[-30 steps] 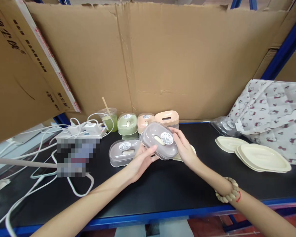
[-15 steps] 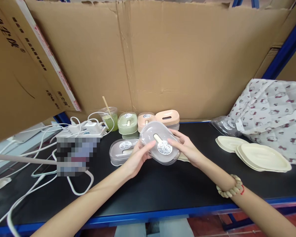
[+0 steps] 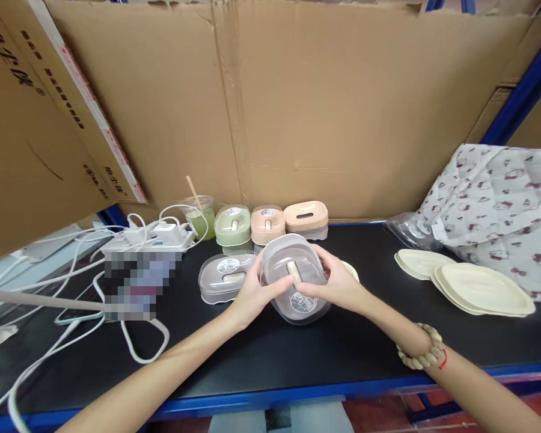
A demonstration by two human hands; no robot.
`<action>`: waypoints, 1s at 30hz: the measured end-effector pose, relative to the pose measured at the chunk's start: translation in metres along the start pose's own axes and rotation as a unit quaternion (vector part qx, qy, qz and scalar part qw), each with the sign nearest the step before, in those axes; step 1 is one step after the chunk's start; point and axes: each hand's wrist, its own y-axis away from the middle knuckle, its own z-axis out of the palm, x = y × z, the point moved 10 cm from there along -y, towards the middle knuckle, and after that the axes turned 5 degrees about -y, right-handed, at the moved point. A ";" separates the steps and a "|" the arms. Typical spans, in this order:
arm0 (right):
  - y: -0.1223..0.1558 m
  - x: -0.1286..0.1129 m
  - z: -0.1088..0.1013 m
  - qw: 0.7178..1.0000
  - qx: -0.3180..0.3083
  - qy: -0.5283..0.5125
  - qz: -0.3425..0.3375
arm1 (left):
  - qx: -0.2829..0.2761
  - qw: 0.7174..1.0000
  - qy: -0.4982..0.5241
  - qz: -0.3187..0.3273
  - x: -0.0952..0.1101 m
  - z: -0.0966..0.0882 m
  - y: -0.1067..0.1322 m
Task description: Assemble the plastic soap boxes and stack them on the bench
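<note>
Both my hands hold one grey lidded box (image 3: 293, 273) over the black shelf (image 3: 297, 349). It is oval, with a clear lid, a beige tab and a round sticker facing me. My left hand (image 3: 252, 291) grips its left side, thumb on the lid. My right hand (image 3: 338, 285) grips its right side, thumb near the tab. A second grey box (image 3: 225, 278) lies just to the left on the shelf. Behind stand a green box (image 3: 233, 227), a peach box (image 3: 267, 224) and a peach lid on a base (image 3: 305, 218).
A power strip with white chargers and cables (image 3: 155, 237) lies at the left, with a green drink cup (image 3: 200, 215) behind it. Cream oval lids (image 3: 473, 285) are stacked at the right beside a patterned cloth bag (image 3: 496, 210). Cardboard (image 3: 297, 108) walls the back.
The grey box has turned in my hands so its long side points toward me, and it has come lower and closer. The sticker now faces the near end.
</note>
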 end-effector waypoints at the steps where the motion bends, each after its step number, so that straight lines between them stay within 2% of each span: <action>1: 0.000 -0.001 0.000 1.000 0.001 0.002 -0.002 | 0.002 1.000 0.000 0.004 0.000 0.000 0.000; 5: -0.002 -0.003 -0.003 1.000 -0.001 -0.008 0.002 | 0.000 1.000 0.001 0.023 0.001 -0.001 0.000; 13: -0.002 0.007 -0.001 0.997 -0.017 -0.062 0.038 | 0.002 1.000 -0.009 0.017 0.001 -0.003 -0.001; 16: -0.002 0.012 0.000 0.994 -0.021 -0.088 0.068 | -0.014 1.000 -0.005 -0.024 -0.009 -0.001 -0.001; 18: -0.003 0.017 -0.004 0.990 -0.001 -0.100 0.102 | -0.037 0.998 0.007 -0.052 -0.016 0.003 -0.001; 22: -0.003 0.031 -0.019 0.978 0.067 -0.110 0.163 | -0.063 0.996 0.019 -0.056 -0.018 0.010 0.000; 26: -0.007 0.036 -0.027 0.984 0.084 -0.051 0.151 | -0.074 0.994 -0.028 -0.072 -0.025 0.014 0.002; 28: -0.010 0.032 -0.029 0.990 0.069 0.025 0.118 | -0.065 0.995 -0.040 -0.066 -0.027 0.012 0.001; 30: -0.012 0.028 -0.037 0.985 0.071 0.129 0.088 | -0.059 0.996 -0.039 -0.061 -0.029 0.010 0.000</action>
